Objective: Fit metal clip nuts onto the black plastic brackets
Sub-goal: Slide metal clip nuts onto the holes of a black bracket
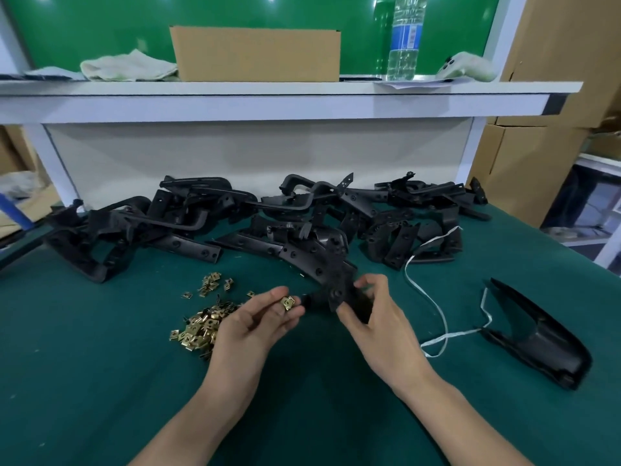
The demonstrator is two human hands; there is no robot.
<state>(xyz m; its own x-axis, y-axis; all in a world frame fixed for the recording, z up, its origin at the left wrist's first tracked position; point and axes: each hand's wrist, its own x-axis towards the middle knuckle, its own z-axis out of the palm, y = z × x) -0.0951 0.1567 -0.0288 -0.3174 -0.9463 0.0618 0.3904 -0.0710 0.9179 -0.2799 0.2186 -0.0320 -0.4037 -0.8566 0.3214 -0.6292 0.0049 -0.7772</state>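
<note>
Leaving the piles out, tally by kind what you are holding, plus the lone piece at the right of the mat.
Metal clip nut: 1, pinched in the left hand.
Black plastic brackets: 2, the held bracket in the right hand, and the lone bracket at far right.
Total: 3

My bench [100, 381] has a dark green mat on top. Behind it there's a white shelf [268, 104] holding a cardboard box [255, 53], a crumpled rag [127, 66] and a water bottle [405, 38]. The green board [100, 28] at the back catches some light glare. Big brown cartons [557, 62] are stacked off to my right.
</note>
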